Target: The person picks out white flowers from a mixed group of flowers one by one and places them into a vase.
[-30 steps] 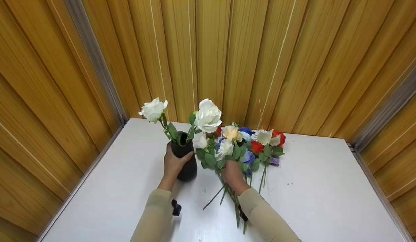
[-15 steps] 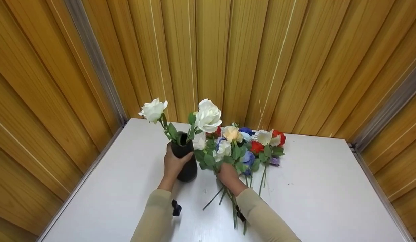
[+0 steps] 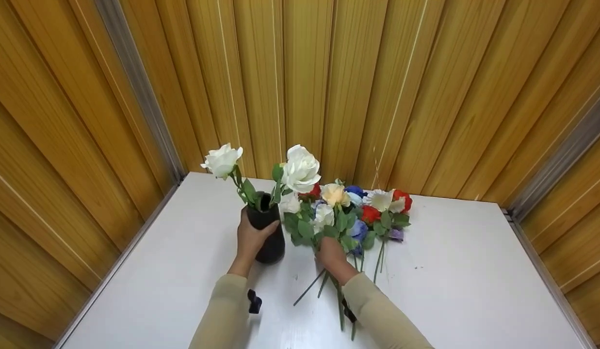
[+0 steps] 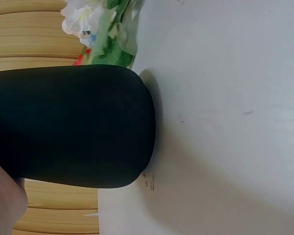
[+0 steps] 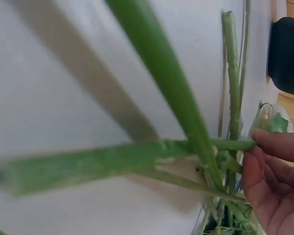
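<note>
Black vase [image 3: 271, 243], two white roses [image 3: 300, 169] inside, flowers [image 3: 335, 195] beside.

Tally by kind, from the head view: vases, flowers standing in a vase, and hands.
Black vase: 1
White flowers in the vase: 2
Hands, left hand and right hand: 2
Total: 5
Loose flowers overlap too much to count.

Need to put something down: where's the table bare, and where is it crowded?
The table is bare right of the flower pile and right sleeve, save small specks, and left of the left hand and left sleeve. It's crowded right of the black vase, around the right hand and stems.
</note>
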`<state>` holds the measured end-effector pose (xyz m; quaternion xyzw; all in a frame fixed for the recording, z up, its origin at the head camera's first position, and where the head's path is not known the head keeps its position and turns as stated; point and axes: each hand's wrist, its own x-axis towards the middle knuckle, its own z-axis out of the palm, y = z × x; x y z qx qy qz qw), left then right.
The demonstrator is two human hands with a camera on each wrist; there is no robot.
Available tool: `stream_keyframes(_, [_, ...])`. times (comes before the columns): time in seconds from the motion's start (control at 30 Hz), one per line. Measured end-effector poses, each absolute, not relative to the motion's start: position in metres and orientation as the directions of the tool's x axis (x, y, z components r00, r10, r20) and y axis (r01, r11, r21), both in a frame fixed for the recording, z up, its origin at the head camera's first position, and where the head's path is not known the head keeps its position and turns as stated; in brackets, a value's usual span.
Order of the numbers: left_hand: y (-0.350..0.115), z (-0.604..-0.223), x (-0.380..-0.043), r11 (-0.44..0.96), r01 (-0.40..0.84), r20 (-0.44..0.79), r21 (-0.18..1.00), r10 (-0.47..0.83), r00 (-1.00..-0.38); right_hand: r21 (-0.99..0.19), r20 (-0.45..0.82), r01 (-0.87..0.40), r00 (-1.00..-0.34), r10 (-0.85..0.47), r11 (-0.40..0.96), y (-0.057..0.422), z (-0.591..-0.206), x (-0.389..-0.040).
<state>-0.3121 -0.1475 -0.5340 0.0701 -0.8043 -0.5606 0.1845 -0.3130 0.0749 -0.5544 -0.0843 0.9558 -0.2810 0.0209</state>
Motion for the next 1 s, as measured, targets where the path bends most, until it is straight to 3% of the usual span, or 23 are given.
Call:
stream_keyframes(0.3, [-0.147,-0.531,-0.311,0.364,0.083,0.211,0.928,-0.331,-0.92,-0.704,0.079,-0.136,-0.99,-0.113,0.697,0.084,-0.55,-0.319])
stream_keyframes(1.0, [-0.145,-0.532,-0.311,0.342,0.084,0.196,0.936,-0.309,-0.931,-0.792,0.305,-0.182,-0.945,0.118,0.583,0.1,-0.517,-0.333])
